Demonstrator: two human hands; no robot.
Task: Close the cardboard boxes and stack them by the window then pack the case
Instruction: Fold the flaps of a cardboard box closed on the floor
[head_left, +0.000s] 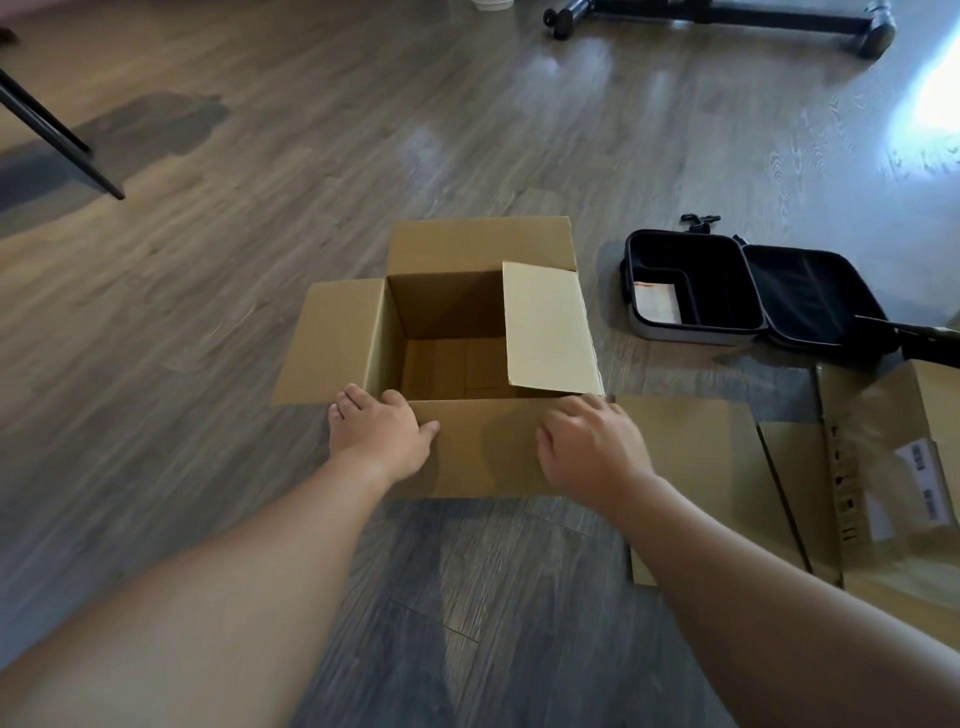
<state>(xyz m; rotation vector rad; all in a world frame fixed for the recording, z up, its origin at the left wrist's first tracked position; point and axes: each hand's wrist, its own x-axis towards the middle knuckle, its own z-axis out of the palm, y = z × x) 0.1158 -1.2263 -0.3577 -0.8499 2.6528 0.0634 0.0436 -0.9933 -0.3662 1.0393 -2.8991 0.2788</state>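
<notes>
Corrugated brown cardboard box, open-topped, stands on the wood-grain floor directly ahead of me. Near flap folds down toward me; my left hand rests on its left end, fingers extended over the corner where the left flap spreads outward, thumb lying along the near flap's face. My right hand lies palm-down on the same flap's right end, fingers loosely extended toward the box's right corner; neither hand grips anything. Far flap stands raised behind the opening; right flap, paler in the light, tilts inward over the cavity and hides part of the box floor.

Right of the box, apart from it: an open case with grey shell and black lining, its lid laid flat to the right; a pale card lies in one compartment, print illegible. A black clip sits just behind the case. A second cardboard box, blurred and cut off by the right edge, lies just right of my right hand; its labels cannot be read. Black stand feet cross the top edge; a dark furniture leg enters at left.
</notes>
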